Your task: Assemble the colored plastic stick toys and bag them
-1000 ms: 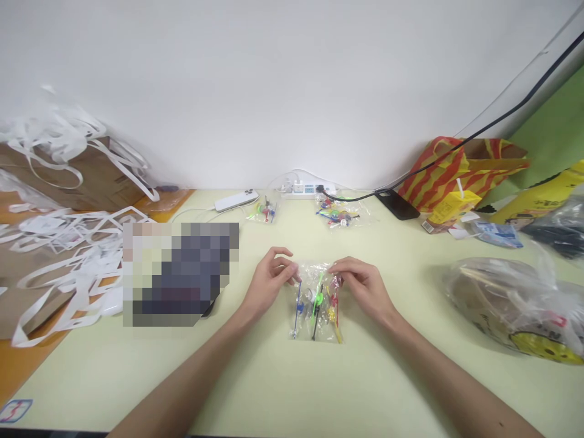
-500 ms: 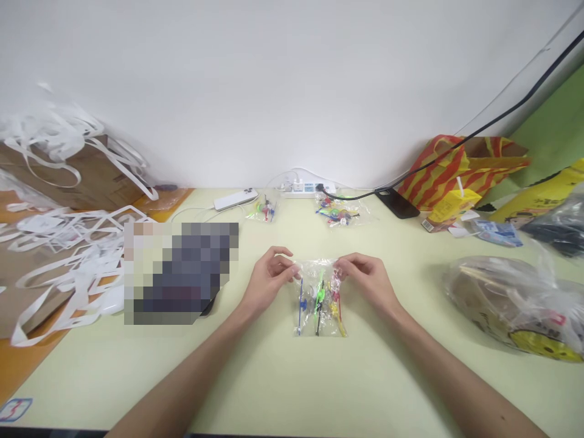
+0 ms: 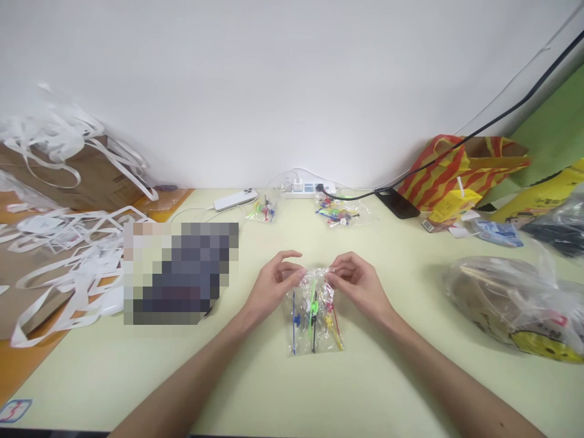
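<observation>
Both hands [image 3: 274, 289] pinch clear bag [image 3: 314, 328] of coloured picks

Small bag [image 3: 314, 316] at the centre of the table [image 3: 255, 389], left hand [image 3: 274, 286] and right hand [image 3: 358, 283] at its far edge; behind it, two packets [image 3: 263, 211] [image 3: 338, 214] before a power strip [image 3: 303, 190]; paper strips [image 3: 64, 243] far left; large plastic bag [image 3: 515, 304] right

Around the two hands' pinch, bare pale-green tabletop [image 3: 274, 389] lies open toward the body and just to either side. Further left sits a heap of white paper strips [image 3: 68, 255]; well right, a bulky crinkled clear plastic bag [image 3: 511, 304]; beyond, two small clear packets of coloured pieces [image 3: 337, 214].
</observation>
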A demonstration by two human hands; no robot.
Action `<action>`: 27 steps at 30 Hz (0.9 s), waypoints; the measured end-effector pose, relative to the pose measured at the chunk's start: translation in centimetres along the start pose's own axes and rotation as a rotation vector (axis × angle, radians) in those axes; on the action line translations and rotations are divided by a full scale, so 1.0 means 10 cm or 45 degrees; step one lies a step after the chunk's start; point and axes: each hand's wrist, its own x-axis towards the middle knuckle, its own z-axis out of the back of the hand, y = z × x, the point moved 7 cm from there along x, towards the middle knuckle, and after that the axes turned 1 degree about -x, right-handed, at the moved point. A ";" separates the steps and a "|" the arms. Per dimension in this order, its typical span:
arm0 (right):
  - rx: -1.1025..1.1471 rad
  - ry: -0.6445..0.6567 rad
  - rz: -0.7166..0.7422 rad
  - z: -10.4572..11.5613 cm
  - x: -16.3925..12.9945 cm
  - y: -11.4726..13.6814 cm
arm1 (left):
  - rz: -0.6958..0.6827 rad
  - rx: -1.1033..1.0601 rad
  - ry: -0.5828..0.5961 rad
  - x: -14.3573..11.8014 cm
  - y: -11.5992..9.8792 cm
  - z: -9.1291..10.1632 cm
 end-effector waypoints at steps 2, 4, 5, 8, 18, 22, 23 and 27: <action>-0.001 0.017 0.009 -0.02 -0.01 0.00 | 0.023 0.033 0.014 0.00 0.01 -0.01; 0.020 0.046 0.006 -0.03 -0.02 -0.02 | 0.048 0.050 0.024 -0.01 0.01 -0.02; 0.034 0.068 -0.003 -0.04 -0.02 -0.03 | 0.060 0.047 0.027 -0.02 0.01 -0.03; 0.029 0.143 -0.043 -0.08 -0.03 -0.06 | 0.080 0.012 0.033 -0.04 0.02 -0.06; -0.260 0.316 -0.112 -0.23 -0.11 -0.13 | -0.058 0.115 0.045 -0.11 -0.06 -0.14; -0.232 0.323 -0.123 -0.23 -0.11 -0.14 | -0.102 0.153 0.077 -0.12 -0.07 -0.18; -0.233 0.319 -0.122 -0.23 -0.11 -0.14 | -0.108 0.157 0.084 -0.12 -0.08 -0.18; -0.287 0.280 -0.075 -0.22 -0.11 -0.10 | -0.119 0.192 0.094 -0.11 -0.08 -0.20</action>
